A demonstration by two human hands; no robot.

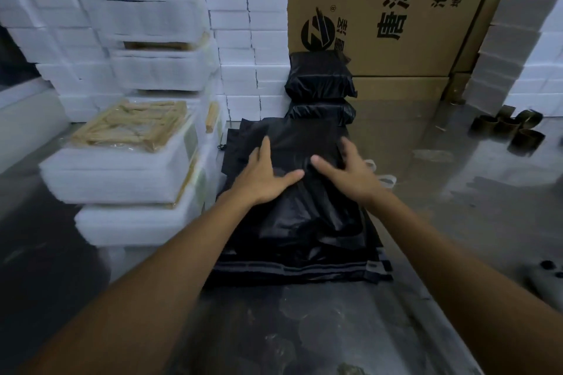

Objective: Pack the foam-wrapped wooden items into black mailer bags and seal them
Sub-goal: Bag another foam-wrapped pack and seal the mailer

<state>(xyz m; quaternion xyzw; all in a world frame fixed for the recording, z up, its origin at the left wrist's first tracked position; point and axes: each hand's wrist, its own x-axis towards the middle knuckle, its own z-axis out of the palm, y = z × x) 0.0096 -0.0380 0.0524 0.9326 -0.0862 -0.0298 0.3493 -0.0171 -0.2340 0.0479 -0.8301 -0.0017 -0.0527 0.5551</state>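
Observation:
A filled black mailer bag (307,216) lies in front of me on a stack of flat black mailer bags (292,271). My left hand (265,175) rests flat on its top with fingers spread. My right hand (347,170) lies flat beside it, fingers straight and blurred. Two sealed black packages (320,76) are stacked behind, against a cardboard box. To the left, a foam-wrapped wooden item (128,143) tops a pile of white foam parcels, its wooden slats showing through clear film.
White foam blocks (243,39) are stacked high at the back left. Large printed cardboard boxes (396,9) stand behind. More foam pieces (518,49) and empty tape cores (505,128) sit at the right on the shiny table (457,192).

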